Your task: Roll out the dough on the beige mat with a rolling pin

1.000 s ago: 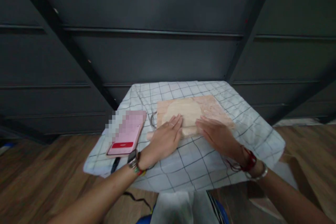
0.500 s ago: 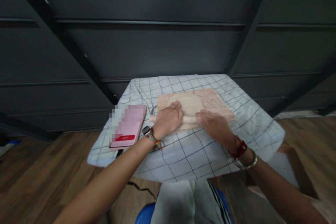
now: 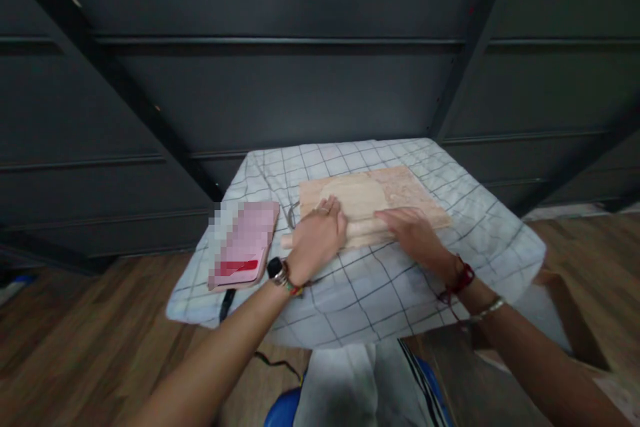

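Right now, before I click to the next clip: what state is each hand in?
Left hand: open, laid palm-down over the rolling pin.
Right hand: open, fingers extended, laid over the pin's other end.

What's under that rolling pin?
Dough, showing on the near and far sides of the rolling pin, on a board. The strip directly beneath is hidden, as is whatever the left hand and right hand cover.

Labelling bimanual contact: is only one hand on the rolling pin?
No: the left hand lies over the rolling pin near its left end, and the right hand over its right part.
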`<state>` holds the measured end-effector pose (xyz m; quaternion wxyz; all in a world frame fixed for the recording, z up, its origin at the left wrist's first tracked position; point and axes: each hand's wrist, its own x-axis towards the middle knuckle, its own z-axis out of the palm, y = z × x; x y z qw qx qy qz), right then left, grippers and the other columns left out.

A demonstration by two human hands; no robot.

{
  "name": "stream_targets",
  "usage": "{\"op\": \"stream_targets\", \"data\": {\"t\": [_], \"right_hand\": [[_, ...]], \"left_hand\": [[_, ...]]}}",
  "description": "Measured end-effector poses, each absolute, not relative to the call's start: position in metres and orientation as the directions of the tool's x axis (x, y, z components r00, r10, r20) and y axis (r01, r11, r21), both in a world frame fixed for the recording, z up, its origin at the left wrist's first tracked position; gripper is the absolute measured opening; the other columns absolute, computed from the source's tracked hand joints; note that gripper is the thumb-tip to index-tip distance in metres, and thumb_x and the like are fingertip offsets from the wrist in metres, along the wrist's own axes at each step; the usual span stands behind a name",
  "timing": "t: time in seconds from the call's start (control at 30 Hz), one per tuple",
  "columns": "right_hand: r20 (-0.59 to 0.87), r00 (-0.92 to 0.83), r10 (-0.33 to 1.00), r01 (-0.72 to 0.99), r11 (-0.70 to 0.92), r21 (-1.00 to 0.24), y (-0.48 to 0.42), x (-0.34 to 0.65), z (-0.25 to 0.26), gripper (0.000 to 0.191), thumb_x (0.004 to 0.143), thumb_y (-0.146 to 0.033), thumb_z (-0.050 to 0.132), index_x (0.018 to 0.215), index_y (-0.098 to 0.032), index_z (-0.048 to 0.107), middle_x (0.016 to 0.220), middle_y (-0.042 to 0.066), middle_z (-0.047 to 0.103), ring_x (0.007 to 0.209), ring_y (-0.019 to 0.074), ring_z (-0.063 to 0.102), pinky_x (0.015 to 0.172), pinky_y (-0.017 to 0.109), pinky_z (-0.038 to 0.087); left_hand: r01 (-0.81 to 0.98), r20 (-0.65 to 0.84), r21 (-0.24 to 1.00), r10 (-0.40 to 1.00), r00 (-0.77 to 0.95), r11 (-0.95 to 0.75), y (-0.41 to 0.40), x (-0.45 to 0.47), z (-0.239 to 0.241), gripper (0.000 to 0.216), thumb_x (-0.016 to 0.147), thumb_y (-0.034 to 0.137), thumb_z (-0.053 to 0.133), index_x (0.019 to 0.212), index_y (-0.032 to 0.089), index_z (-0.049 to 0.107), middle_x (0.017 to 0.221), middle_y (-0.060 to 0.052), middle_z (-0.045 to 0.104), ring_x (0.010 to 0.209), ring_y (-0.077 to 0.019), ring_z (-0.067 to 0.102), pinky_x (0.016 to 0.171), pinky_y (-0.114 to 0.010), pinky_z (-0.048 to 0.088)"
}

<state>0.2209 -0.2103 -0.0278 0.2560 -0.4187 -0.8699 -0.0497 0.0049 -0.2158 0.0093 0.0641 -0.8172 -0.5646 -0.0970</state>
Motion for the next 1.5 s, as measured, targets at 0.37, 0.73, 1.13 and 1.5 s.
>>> {"op": "stream_targets", "data": {"t": [0.37,0.73,1.13,1.5], "right_hand": [[0.512,-0.5,0.699,0.75,0.645,-0.149,-0.215,0.225,-0.027,0.035,0.09,-0.012,0.042,0.119,-0.021,0.059,0.107,0.007,0.067,0.097,0.0205,0.06,0.087,0.038,0.046],[0.612,-0.483,0.626,0.716,0.685,-0.135,-0.214,0.236,-0.039,0.034,0.091,-0.016,0.043,0.121,-0.021,0.059,0.109,0.009,0.066,0.101,0.0225,0.06,0.088,0.042,0.049],[0.564,-0.468,0.68,0.706,0.672,-0.224,-0.215,0.238,-0.035,0.033,0.092,-0.016,0.039,0.117,-0.019,0.06,0.105,0.009,0.068,0.098,0.0217,0.061,0.088,0.043,0.051],[0.578,-0.445,0.684,0.712,0.662,-0.234,-0.211,0.239,-0.031,0.031,0.094,-0.018,0.037,0.114,-0.017,0.06,0.104,0.01,0.067,0.099,0.0219,0.061,0.089,0.043,0.05]], "left_hand": [[0.944,0.236,0.006,0.918,0.318,-0.328,-0.22,0.004,0.006,0.047,0.097,0.024,0.023,0.128,0.003,0.05,0.135,-0.016,0.049,0.125,-0.0231,0.048,0.102,-0.036,0.04],[0.928,0.302,0.012,0.886,0.351,-0.371,-0.223,0.007,0.005,0.046,0.094,0.024,0.028,0.13,0.006,0.05,0.137,-0.013,0.048,0.129,-0.0236,0.042,0.106,-0.037,0.036],[0.941,0.304,0.022,0.899,0.315,-0.337,-0.224,0.013,0.006,0.045,0.094,0.024,0.027,0.126,0.005,0.053,0.134,-0.015,0.051,0.125,-0.023,0.048,0.102,-0.035,0.041],[0.936,0.259,0.022,0.907,0.333,-0.35,-0.22,0.017,0.01,0.043,0.095,0.024,0.029,0.126,0.006,0.053,0.136,-0.014,0.049,0.123,-0.0244,0.049,0.098,-0.036,0.044]]}}
